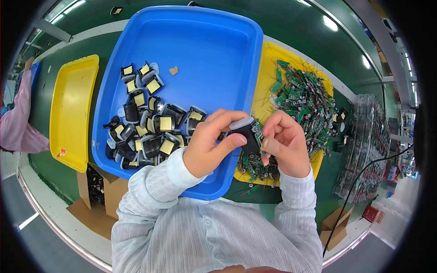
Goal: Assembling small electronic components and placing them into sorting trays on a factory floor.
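Clasping black casing (246, 138) in curled left hand (213, 143); pinching green circuit board (257, 130) at casing edge with right hand (289, 144); possibly risking bent board from pressing askew

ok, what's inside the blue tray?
Black cases, many with pale yellow pads, heaped toward the left and near side, plus a tan scrap. The left hand and sleeve hide part of the tray; anything under the heap can't be seen.

Housings (150, 146) lie in a tray (205, 54) left of circuit boards (304, 98).
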